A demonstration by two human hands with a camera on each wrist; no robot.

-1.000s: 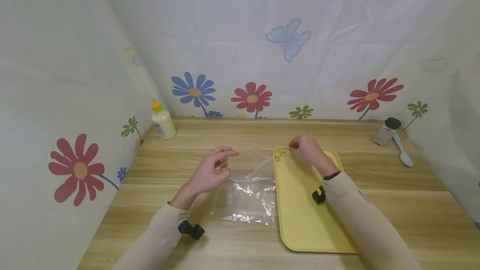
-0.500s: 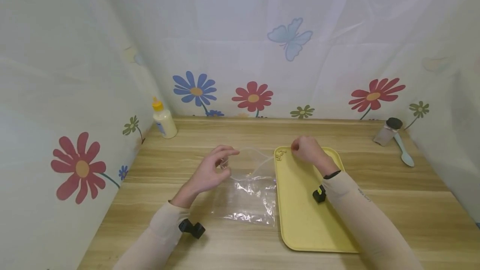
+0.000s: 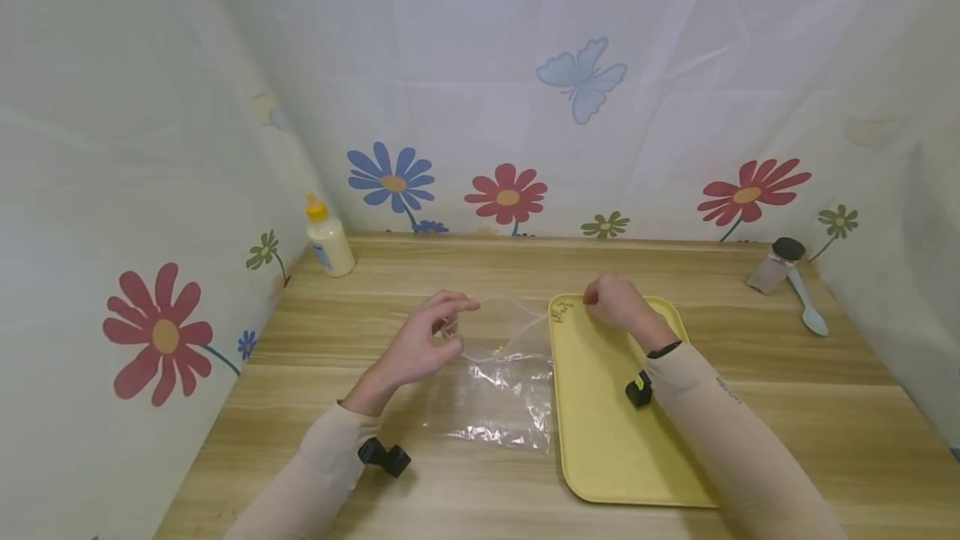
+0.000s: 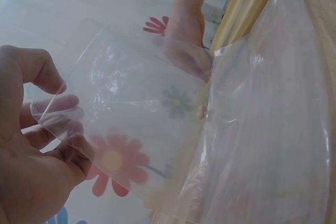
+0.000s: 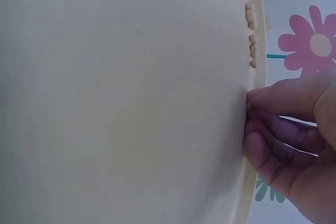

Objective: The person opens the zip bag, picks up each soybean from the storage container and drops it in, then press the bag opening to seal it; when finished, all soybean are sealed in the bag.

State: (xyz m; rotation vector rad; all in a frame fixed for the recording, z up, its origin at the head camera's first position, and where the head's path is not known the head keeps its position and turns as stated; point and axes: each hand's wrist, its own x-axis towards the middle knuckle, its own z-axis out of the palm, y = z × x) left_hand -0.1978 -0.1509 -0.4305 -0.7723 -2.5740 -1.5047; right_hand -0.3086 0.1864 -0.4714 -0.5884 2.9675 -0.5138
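Note:
My left hand [image 3: 416, 348] holds the mouth of a clear plastic bag [image 3: 491, 407] by its left edge, with the opening spread. In the left wrist view the bag's film [image 4: 131, 87] runs between thumb and fingers. A few small beige beans [image 4: 201, 112] show at the bag. At the far edge of a yellow tray [image 3: 615, 448], my right hand [image 3: 618, 302] has its thumb and fingertips drawn together against the tray. I cannot tell whether a bean is between them. Several beans [image 5: 253, 51] lie along the rim beside that hand.
A bottle with a yellow cap [image 3: 330, 247] stands at the back left of the wooden table [image 3: 450, 269]. At the back right, a jar with a black lid [image 3: 776, 265] leans near a pale blue spoon [image 3: 810, 311]. Flower-printed sheets form the walls.

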